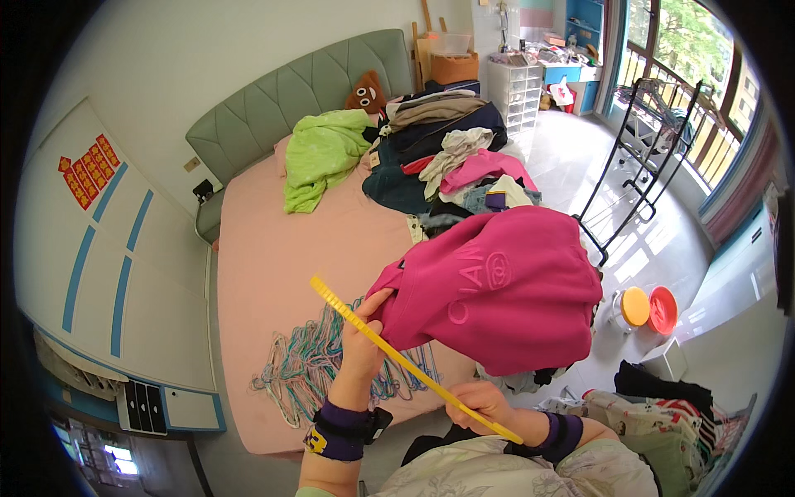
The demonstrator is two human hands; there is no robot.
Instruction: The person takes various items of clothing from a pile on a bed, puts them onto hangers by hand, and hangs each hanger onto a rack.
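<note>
A magenta sweatshirt (pixel 522 292) with raised lettering hangs over the bed's near right side, upside down in my view. My left hand (pixel 363 341) grips its edge at the left, the index finger stretched along the cloth. A long, straight yellow measuring strip (pixel 407 363) with marks along its upper end slants across that hand down to my right hand (pixel 481 404), whose curled fingers hold it near its lower end. Whether the left fingers also pinch the strip cannot be told. Tangled pastel clothes hangers (pixel 304 360) lie on the pink bed sheet (pixel 279 261) behind my left hand.
Piled clothes (pixel 435 149) and a lime-green garment (pixel 326 152) lie farther back on the bed. At the right stand a black wheeled garment rack (pixel 621 143), a yellow-topped stool (pixel 635 306) and a red basin (pixel 663 310). More clothes (pixel 658 416) are heaped at lower right.
</note>
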